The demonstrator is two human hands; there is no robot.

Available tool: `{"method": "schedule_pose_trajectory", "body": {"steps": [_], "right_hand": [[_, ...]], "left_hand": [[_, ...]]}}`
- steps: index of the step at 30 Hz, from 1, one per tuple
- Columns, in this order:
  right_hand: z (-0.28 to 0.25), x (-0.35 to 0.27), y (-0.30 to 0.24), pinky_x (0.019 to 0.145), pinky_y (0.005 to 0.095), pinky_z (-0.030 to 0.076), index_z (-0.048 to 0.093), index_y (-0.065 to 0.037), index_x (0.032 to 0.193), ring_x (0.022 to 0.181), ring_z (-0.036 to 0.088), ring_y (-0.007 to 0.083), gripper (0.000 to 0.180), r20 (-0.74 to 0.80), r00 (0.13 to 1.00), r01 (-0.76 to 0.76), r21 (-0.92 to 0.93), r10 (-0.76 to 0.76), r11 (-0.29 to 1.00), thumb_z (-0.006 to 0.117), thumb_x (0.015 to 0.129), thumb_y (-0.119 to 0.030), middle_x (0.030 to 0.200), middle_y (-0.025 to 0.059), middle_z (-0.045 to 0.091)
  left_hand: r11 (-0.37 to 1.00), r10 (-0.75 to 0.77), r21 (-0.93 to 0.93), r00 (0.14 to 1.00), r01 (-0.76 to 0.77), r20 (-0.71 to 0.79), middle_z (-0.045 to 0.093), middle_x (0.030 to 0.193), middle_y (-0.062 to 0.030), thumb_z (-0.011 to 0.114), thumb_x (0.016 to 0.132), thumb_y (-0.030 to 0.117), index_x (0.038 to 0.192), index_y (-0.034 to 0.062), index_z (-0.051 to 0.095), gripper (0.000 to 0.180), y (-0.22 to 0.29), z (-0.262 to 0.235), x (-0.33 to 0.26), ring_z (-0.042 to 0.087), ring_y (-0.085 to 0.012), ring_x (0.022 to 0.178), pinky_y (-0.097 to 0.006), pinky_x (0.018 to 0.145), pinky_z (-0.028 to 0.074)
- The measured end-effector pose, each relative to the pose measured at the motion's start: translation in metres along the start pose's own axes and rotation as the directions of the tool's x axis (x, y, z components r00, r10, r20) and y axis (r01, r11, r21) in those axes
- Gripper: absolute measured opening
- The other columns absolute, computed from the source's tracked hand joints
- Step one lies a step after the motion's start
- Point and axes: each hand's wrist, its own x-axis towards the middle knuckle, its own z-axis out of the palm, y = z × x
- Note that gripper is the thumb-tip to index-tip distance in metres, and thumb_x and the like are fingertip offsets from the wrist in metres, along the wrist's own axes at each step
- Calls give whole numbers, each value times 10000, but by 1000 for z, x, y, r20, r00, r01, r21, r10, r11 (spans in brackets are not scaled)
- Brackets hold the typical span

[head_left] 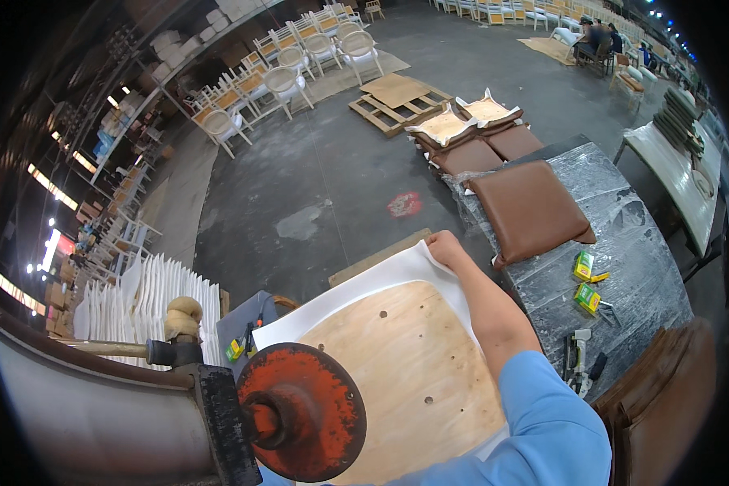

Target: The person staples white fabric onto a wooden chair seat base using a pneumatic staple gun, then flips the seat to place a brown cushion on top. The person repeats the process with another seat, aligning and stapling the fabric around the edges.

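Pale plywood, a rounded seat-shaped board (397,364) with several small holes, lies nearest you, just below your right hand (444,249), on a white sheet (364,283) that shows past its far edge and along its sides. Your right hand is closed on the sheet's far right corner, arm stretched out in a light blue sleeve. Your left hand is out of sight, so its state cannot be told.

The board looks stiff and fairly light, best steadied by its rim. The sheet looks soft and bendable, likely to crease or slide if drawn by one corner alone; a broad hold along its edge, thumb above and fingers beneath, should suit it better.

Toward you and left of the hand, a worn red-orange disc (300,413) covers the board's near left part. Right of the hand is a dark surface (644,259) under clear film, bearing a brown padded seat (530,206), two yellow-and-green boxes (587,298) and, nearer you, a metal hand tool (577,356). Well left of the hand, many white sheets (150,300) stand packed together.
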Motion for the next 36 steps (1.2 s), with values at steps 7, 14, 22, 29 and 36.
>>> {"method": "schedule_pose_trajectory", "body": {"steps": [7, 14, 22, 29, 36], "right_hand": [[-24, -20, 4, 933, 470, 632, 890, -59, 1003, 995, 828, 370, 227, -320, 945, 68, -12, -68, 998, 857, 882, -248, 1052, 193, 859], [-111, -101, 58, 436, 300, 362, 811, -60, 1087, 532, 570, 117, 206, 419, 888, -310, 248, 187, 918, 805, 975, -233, 760, 40, 715], [-146, -223, 136, 559, 300, 462, 764, -85, 1051, 671, 604, 89, 228, 121, 981, -194, 589, 152, 784, 729, 1120, -300, 831, -10, 709], [-126, -342, 166, 847, 356, 648, 746, 0, 1358, 976, 786, 197, 334, 307, 922, -330, 308, 235, 892, 724, 1027, -37, 1157, 89, 812], [-144, -377, 183, 776, 292, 557, 753, -31, 1114, 894, 705, 120, 131, -30, 999, 40, -52, -41, 998, 757, 1059, -150, 1017, 37, 774]], "left_hand": [[1000, 27, -19, 991, -25, 131, 715, 1479, -129, 664, 1140, 297, 1520, -34, 635, 505, 19, -3, 21, 670, -286, 1356, -448, 1163, 511], [992, 85, -113, 971, -61, 223, 721, 1471, -105, 687, 1135, 282, 1520, -33, 638, 500, 19, -6, 22, 685, -255, 1336, -429, 1142, 537], [934, 222, -316, 965, -168, 141, 792, 1283, -101, 739, 1099, 220, 1387, 11, 708, 357, 3, 48, 17, 762, -244, 1154, -417, 986, 625], [996, -87, -9, 979, 90, 187, 679, 852, 57, 816, 999, 282, 1316, 84, 715, 387, -109, -47, -71, 611, -73, 711, -292, 663, 525], [991, -79, -86, 968, 102, 237, 806, 1246, -85, 818, 1023, 266, 1540, -8, 648, 609, -213, -58, -142, 773, -161, 1060, -315, 887, 623]]}}
